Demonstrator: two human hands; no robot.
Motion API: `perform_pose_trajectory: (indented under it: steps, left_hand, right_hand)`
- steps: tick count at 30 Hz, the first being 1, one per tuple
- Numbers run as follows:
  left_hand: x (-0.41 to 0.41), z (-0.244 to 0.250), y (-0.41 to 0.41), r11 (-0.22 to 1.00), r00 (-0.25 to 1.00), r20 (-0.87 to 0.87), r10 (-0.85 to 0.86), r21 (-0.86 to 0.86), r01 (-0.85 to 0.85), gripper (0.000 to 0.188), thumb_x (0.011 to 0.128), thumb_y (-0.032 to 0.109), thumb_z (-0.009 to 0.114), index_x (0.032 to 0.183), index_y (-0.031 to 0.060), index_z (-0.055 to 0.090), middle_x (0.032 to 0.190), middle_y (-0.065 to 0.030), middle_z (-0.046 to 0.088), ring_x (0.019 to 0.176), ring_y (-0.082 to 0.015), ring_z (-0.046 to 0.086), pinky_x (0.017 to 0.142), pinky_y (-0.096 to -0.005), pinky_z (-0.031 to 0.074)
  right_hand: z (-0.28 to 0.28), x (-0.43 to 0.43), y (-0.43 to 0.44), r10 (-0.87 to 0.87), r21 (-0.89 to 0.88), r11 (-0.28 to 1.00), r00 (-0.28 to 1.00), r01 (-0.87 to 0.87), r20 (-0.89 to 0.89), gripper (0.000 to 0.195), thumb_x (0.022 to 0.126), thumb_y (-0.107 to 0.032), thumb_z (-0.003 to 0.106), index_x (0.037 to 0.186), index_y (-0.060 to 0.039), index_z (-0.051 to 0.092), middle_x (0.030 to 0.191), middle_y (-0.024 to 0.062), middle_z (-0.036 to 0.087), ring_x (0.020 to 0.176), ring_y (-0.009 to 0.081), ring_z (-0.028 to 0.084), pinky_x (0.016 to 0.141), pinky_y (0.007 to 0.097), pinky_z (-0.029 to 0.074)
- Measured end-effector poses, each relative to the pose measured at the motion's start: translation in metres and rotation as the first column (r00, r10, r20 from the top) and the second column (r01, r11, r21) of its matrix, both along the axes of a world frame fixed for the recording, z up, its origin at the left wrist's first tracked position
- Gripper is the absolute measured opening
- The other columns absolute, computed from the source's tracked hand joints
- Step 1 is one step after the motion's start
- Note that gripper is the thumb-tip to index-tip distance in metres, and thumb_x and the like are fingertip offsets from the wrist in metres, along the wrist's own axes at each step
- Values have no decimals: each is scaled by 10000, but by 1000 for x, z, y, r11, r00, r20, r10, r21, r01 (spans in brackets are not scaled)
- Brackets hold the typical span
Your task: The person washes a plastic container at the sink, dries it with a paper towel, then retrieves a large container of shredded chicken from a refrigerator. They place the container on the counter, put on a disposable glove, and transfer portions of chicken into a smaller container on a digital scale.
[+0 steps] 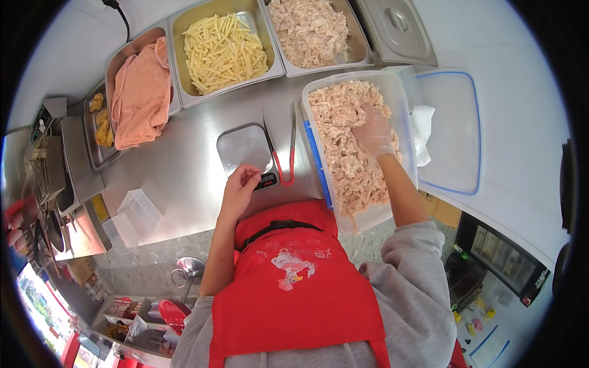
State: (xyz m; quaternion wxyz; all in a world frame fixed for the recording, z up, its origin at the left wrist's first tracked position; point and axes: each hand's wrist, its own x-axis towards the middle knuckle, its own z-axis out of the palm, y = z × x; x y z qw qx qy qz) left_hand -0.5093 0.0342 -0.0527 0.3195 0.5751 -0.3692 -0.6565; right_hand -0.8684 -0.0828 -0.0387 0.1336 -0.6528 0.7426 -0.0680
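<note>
My right hand [373,131], in a clear glove, reaches into a large plastic tub [407,94] of raw, pale marinated meat pieces [343,152]. Its fingertips are sunk in the meat, so whether they grip any is hidden. My bare left hand [244,181] is at the lower edge of a digital kitchen scale [246,149], beside its display, with fingers curled. Nothing shows on the scale's plate. Red-handled metal tongs [291,156] lie between the scale and the tub.
Behind stand steel pans of French fries [225,53] and meat [310,32], a pan with an orange cloth [142,92] and a small tray of fried pieces [103,131]. A clear container [138,211] is at the left front edge. A blue-rimmed lid [451,133] lies right of the tub.
</note>
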Motion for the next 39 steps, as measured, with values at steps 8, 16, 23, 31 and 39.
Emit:
perform_pose_trajectory:
  steps: [8, 16, 23, 31, 39]
  left_hand:
    - [-2, -18, 17, 999, 999, -30, 20, 31, -20, 107, 910, 52, 603, 1014, 26, 604, 903, -1, 614, 806, -77, 547, 727, -229, 438]
    - [-11, -18, 16, 998, 996, -63, -56, 28, 58, 105, 908, 55, 605, 1008, 22, 603, 881, 0, 605, 789, -74, 534, 709, -224, 434]
    - [-12, -15, 15, 996, 995, -54, -78, 30, 80, 120, 913, 53, 598, 1027, 19, 595, 897, -8, 613, 813, -81, 556, 722, -228, 446]
    - [5, -2, 12, 999, 998, -44, -34, 40, 35, 111, 916, 49, 587, 1024, 25, 595, 889, -7, 616, 809, -85, 555, 725, -237, 448]
    - [12, -4, 6, 997, 998, -36, 52, 61, -50, 101, 911, 49, 587, 1008, 32, 609, 870, -5, 618, 790, -83, 545, 713, -234, 440]
  right_hand:
    - [81, -3, 81, 34, 139, 990, 999, -32, -16, 536, 782, -296, 724, 1250, -133, 520, 1273, 234, 553, 1169, 349, 548, 874, 481, 493]
    - [47, 42, 102, 190, 490, 871, 900, 29, -391, 837, 719, -410, 746, 1449, -288, 356, 1520, 234, 263, 1286, 525, 391, 884, 513, 514]
    - [-6, 4, 102, 150, 211, 971, 970, -109, -193, 601, 663, -223, 769, 1225, -109, 592, 1183, 195, 592, 1129, 394, 554, 863, 435, 516]
    - [94, -8, 70, -155, -146, 968, 947, 203, 283, 515, 675, -142, 781, 1153, -19, 637, 1007, 176, 678, 934, 322, 660, 825, 382, 526]
    - [108, -20, 18, -103, -166, 950, 767, 264, 633, 419, 724, 1, 706, 1139, -14, 647, 945, 57, 699, 885, 127, 649, 760, 279, 533]
